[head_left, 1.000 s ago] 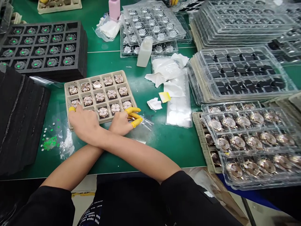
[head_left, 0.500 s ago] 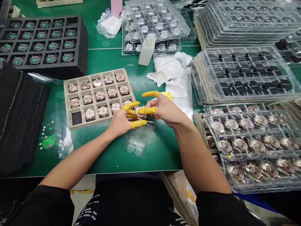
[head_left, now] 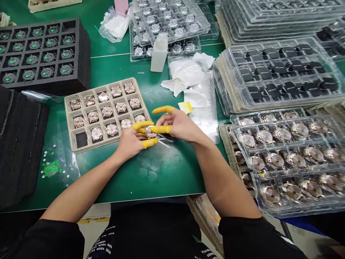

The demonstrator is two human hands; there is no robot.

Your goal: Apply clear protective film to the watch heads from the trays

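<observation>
Head view: by beige tray (head_left: 71,133), left hand (head_left: 129,142) pinches watch (head_left: 150,132); right hand (head_left: 182,126), grip unclear, overlaps it

A green table (head_left: 178,183) carries a beige tray (head_left: 100,113).

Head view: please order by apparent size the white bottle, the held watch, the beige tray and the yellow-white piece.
1. Beige tray
2. White bottle
3. Held watch and yellow-white piece: about alike, not ranked
</observation>
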